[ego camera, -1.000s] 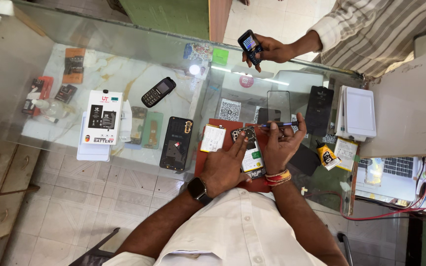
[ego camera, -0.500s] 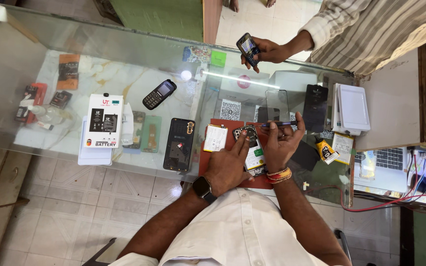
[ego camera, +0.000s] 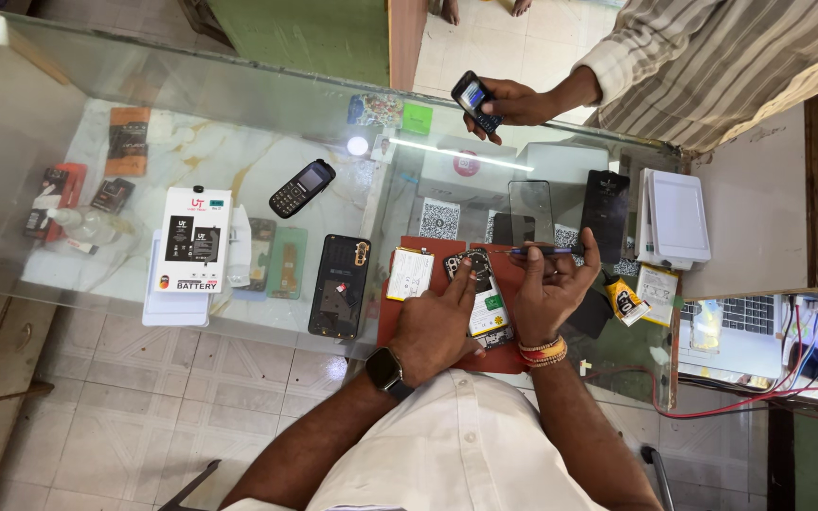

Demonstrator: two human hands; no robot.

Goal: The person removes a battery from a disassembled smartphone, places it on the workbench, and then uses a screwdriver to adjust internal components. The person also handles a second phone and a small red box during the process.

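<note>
Opened phone (ego camera: 480, 289) lies flat on the red mat (ego camera: 428, 251), back cover off, circuit boards and white battery bare, long side running away from the person. A thin blue-handled screwdriver (ego camera: 542, 251) lies level just above it.

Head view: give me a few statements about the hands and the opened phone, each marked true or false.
1. The left hand presses a finger on the opened phone. True.
2. The right hand holds a hammer. False: a thin blue-handled tool.
3. The opened phone lies on a red mat. True.
4. The other person's hand is empty. False: it holds a small phone.
</note>
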